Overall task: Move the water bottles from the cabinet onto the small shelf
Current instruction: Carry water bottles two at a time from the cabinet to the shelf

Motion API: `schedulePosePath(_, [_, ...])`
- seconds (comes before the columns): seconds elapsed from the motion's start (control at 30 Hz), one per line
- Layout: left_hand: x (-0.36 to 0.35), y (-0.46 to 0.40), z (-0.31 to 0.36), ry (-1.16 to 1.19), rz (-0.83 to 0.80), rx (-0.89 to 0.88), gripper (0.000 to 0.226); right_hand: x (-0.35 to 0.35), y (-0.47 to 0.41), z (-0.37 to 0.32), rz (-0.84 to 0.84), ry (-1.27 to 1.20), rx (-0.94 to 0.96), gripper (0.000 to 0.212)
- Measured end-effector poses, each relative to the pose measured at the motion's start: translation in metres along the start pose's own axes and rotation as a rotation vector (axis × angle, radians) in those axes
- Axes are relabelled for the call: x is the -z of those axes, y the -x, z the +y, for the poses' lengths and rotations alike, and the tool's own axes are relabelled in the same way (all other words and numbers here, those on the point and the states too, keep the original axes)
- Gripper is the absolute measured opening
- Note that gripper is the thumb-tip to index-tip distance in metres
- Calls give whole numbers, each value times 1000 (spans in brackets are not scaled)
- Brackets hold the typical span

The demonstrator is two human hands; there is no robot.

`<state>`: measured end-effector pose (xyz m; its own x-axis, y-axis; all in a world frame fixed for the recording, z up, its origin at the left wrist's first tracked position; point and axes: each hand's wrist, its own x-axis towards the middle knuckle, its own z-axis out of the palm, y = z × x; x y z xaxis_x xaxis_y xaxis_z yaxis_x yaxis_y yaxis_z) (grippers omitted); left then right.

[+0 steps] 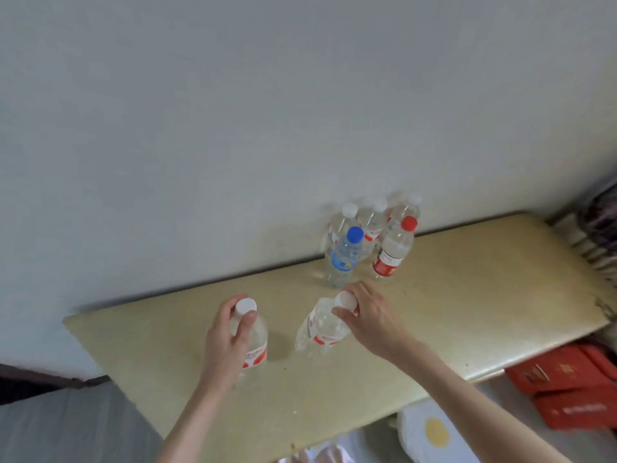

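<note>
On the beige cabinet top (467,305), my left hand (227,339) grips the neck of an upright clear bottle (255,342) with a white cap and a red label. My right hand (367,315) pinches the white cap end of a second clear bottle (317,332), which tilts toward the left. Behind them, against the wall, stands a cluster of several bottles: a blue-capped one (344,259), a red-capped one (392,252) and white-capped ones (370,222). No small shelf is in view.
A plain white wall (267,111) rises right behind the cabinet. Red boxes (567,389) lie on the floor at the lower right. A white cushion with a yellow spot (434,432) sits below the cabinet's front edge. Dark clutter (601,235) fills the far right.
</note>
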<state>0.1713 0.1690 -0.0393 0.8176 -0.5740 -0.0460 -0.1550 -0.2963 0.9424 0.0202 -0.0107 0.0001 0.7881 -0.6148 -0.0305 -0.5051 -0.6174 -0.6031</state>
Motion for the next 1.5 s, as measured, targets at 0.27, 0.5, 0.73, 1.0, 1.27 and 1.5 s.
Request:
schedulePosePath(0.27, [-70,56,37,33,-351,-165,31,43,149,46,237,134,-62,52])
schedulePosePath(0.5, [-155,172,79,-18,-704,-390,23,72,344,82,526,181,-360,65])
schedulePosePath(0.73, [-216,351,99,-12,-1057,-480,38,72,575,82,733,210,-701,43])
schedulePosePath(1.0, [-280,578,112,-48,-1517,-669,14,34,816,48,1094,169,-1160,45])
schedulePosePath(1.27, [-333,798,125,-3,-1967,-738,20,-3,991,11,1391,160,-1600,59])
schedulePosePath(1.5, [-383,999,128,48,-2235,-812,21,-11,1134,12,1516,133,-1909,34])
